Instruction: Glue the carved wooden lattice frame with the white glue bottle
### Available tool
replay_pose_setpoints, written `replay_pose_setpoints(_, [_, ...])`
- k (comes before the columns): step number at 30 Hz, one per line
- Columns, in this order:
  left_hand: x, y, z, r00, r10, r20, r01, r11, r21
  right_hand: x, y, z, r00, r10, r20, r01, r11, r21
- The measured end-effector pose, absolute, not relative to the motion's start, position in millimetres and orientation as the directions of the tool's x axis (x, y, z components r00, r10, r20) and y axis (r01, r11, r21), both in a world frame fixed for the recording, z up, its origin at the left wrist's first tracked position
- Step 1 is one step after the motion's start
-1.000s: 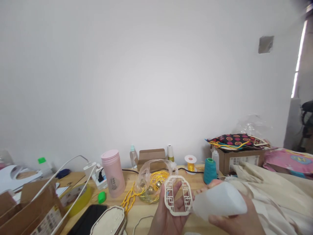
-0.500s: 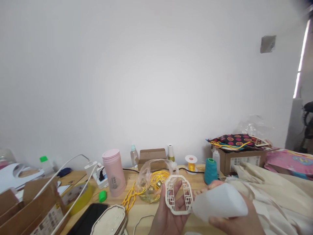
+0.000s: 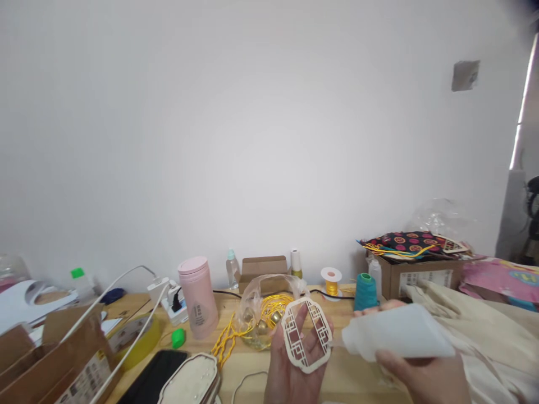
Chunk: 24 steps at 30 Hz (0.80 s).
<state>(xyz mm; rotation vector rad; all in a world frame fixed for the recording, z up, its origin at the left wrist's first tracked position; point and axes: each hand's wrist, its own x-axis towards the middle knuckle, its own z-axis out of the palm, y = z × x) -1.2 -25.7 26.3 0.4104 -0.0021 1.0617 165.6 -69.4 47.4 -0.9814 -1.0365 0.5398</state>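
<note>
My left hand (image 3: pixel 295 370) holds a pale lattice-cut wooden frame (image 3: pixel 306 334) upright against its palm and fingers, just above the wooden table (image 3: pixel 248 365). My right hand (image 3: pixel 425 373) grips a white squeeze bottle (image 3: pixel 398 339) lying sideways, its tip pointing left at the frame's right edge. Whether the tip touches the frame I cannot tell. Behind the frame a clear plastic bag (image 3: pixel 263 311) holds yellow cord and brass bells.
A pink flask (image 3: pixel 196 297), power strip with white cables (image 3: pixel 166 294), green cap (image 3: pixel 177 338), black phone (image 3: pixel 154 373) and cardboard boxes (image 3: pixel 54 359) stand left. A teal thread cone (image 3: pixel 364 292), gold spool (image 3: pixel 331 280), box of patterned fabric (image 3: pixel 415 269) and cream cloth (image 3: pixel 475 320) lie right.
The squeeze bottle has risen a little and shifted right, now lying flatter. The frame has tilted slightly in my left hand. The view has drifted a bit.
</note>
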Motion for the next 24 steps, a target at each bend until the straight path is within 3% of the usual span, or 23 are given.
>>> replay_pose_setpoints(9, [4,-30,33,0.586,0.792,0.173,-0.803,0.538,0.258,154,-69,50,0.374,0.837,0.399,-0.165,0.484,-0.859])
replay_pose_setpoints(17, [12,-26,16,0.639,0.72,0.269,-0.767,0.574,0.287,119,-82,79,0.469,0.723,0.508,-0.042,0.592,-0.805])
replay_pose_setpoints(24, [19,-25,2,0.694,0.683,0.226,-0.717,0.63,0.297,113,-82,81,0.437,0.698,0.567,0.032,0.618,-0.786])
